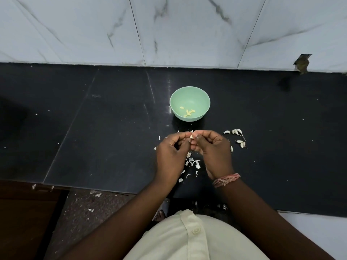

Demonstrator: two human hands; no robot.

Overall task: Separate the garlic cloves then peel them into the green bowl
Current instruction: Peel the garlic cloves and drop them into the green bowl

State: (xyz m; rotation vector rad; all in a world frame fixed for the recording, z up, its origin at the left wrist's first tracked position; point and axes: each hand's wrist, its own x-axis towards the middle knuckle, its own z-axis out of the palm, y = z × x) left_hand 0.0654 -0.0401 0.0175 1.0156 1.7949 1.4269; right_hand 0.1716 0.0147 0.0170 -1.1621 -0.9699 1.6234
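Observation:
A green bowl (190, 94) stands on the black counter and holds several peeled yellowish cloves (188, 112). Just in front of it, my left hand (170, 152) and my right hand (212, 149) meet above the counter and pinch one small garlic clove (191, 136) between their fingertips. Most of that clove is hidden by my fingers. Several unpeeled cloves (238, 138) lie to the right of my right hand. White peel scraps (192, 162) are scattered under and between my hands.
The black counter (93, 128) runs wide to both sides, backed by a white marble-tiled wall (169, 30). Its front edge lies just below my wrists. Bits of peel lie on the floor (93, 203) at lower left.

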